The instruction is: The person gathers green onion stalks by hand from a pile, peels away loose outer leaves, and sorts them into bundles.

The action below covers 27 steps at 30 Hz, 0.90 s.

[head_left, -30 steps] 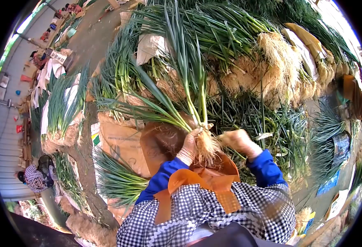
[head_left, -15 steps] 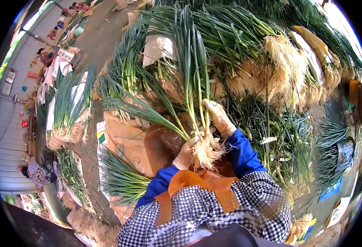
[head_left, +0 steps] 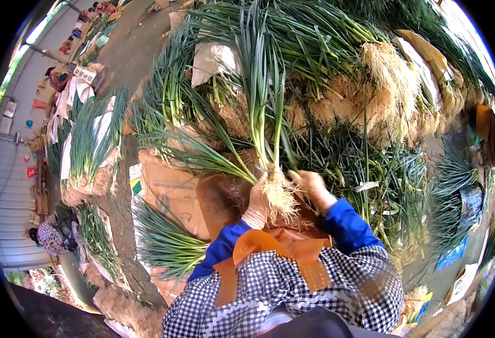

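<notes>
My left hand (head_left: 257, 203) is closed around the lower stems of a bunch of green garlic (head_left: 264, 132). The bunch stands upright, its long leaves pointing away from me and its pale, stringy roots (head_left: 281, 200) hanging over my fingers. A few stems in that hand lean off to the left. Just right of the roots is my right hand (head_left: 313, 188), its fingers curled and pinched on a dark green leaf (head_left: 290, 152) that runs up beside the bunch. Below both hands, a brown apron (head_left: 219, 197) covers my lap.
Rooted bundles (head_left: 385, 84) are heaped ahead. Loose leaves (head_left: 394, 174) cover the ground at right. A smaller green bunch (head_left: 171, 239) lies left on sacking (head_left: 171, 194). More bundles (head_left: 92, 146) stand farther left, near a crouching person (head_left: 53, 236).
My right hand has come down and right from the stems to beside the roots, now with a leaf in its fingers. My left hand still holds the bunch, slightly shifted.
</notes>
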Available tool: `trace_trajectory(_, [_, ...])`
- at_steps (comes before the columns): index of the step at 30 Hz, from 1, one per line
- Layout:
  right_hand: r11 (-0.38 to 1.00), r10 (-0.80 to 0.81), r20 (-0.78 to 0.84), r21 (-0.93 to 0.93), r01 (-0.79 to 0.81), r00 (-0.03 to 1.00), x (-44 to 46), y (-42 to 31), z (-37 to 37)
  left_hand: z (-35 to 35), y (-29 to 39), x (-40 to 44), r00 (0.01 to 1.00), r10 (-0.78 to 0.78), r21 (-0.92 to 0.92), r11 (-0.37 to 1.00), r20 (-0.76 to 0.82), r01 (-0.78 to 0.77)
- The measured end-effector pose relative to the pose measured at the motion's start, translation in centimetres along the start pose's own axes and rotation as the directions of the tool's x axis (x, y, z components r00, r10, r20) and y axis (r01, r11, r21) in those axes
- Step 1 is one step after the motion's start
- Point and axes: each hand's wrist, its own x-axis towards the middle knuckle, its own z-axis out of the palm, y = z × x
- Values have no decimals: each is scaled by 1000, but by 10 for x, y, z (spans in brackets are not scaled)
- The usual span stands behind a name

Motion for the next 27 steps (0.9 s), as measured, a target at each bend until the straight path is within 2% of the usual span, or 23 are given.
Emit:
trace_trajectory(1, [897,-109,7,-431,101,994,-5,35,-9,-8,10,2,989,-67,68,996,133,58])
trace_trajectory(3, [837,3,-32,-547,-20,999,-15,82,-34,11,8,1,989,-98,-181,976,111,117])
trace_trajectory(5, [817,179,14,-560,-141,984,-8,51,-59,-17,17,8,995,-61,182,982,77,46])
trace_trajectory(6, [931,-12,-93,-365,-23,996,-8,25,-65,-18,14,12,998,-52,106,993,42,48])
trace_trajectory(7, [975,-178,-238,-173,138,955,-5,-2,-63,-13,10,13,998,-54,107,993,44,49])
trace_trajectory(8, [912,-238,-180,295,283,954,2,-21,-53,-6,5,11,1000,-4,136,991,-11,5])
trace_trajectory(9, [631,-320,-151,702,330,935,8,-37,-44,-1,3,10,996,54,169,985,-65,-42])
trace_trajectory(11, [541,-493,-101,742,395,864,25,-50,-30,-1,3,7,992,104,228,970,-74,-85])
trace_trajectory(12, [512,-371,62,846,148,927,39,-43,-11,0,3,2,999,42,197,979,35,-48])
trace_trajectory(13, [608,-235,156,794,20,959,32,-52,-20,4,4,0,989,-19,173,985,146,-7])
trace_trajectory(15, [542,-255,31,832,116,967,27,-37,-13,10,8,-4,994,-8,112,994,106,-4])
trace_trajectory(16, [472,-191,9,878,84,981,30,-23,-17,14,9,-8,992,-23,123,992,123,8])
trace_trajectory(17, [512,9,-52,858,41,999,39,-18,-17,15,9,-8,989,-40,131,991,145,20])
trace_trajectory(18, [440,-10,23,898,-16,1000,54,-3,-10,10,11,-4,991,-77,126,990,114,63])
trace_trajectory(19, [361,-38,91,930,-71,995,67,7,-4,4,11,0,983,-138,47,990,122,133])
trace_trajectory(20, [483,-34,164,866,-127,986,53,-28,-19,-3,12,2,991,-108,101,990,75,100])
trace_trajectory(21, [374,-76,87,926,-52,993,65,-32,4,-11,13,1,997,-77,153,986,25,72])
trace_trajectory(22, [363,-242,122,932,-27,963,66,-39,7,-7,11,1,984,-126,135,985,124,109])
trace_trajectory(23, [351,-408,152,936,1,900,69,-45,6,-1,10,0,984,-125,140,984,128,107])
trace_trajectory(24, [351,-453,231,934,-66,861,64,-47,3,4,11,-4,981,-126,98,989,147,112])
trace_trajectory(25, [564,-348,185,825,48,919,57,-42,-1,7,14,-9,979,-122,53,992,163,115])
trace_trajectory(26, [755,-238,136,648,96,962,49,-38,-4,0,23,-9,941,-114,152,986,319,68])
trace_trajectory(27, [938,-195,69,305,166,978,53,-4,-7,2,26,-12,942,-106,147,987,318,61])
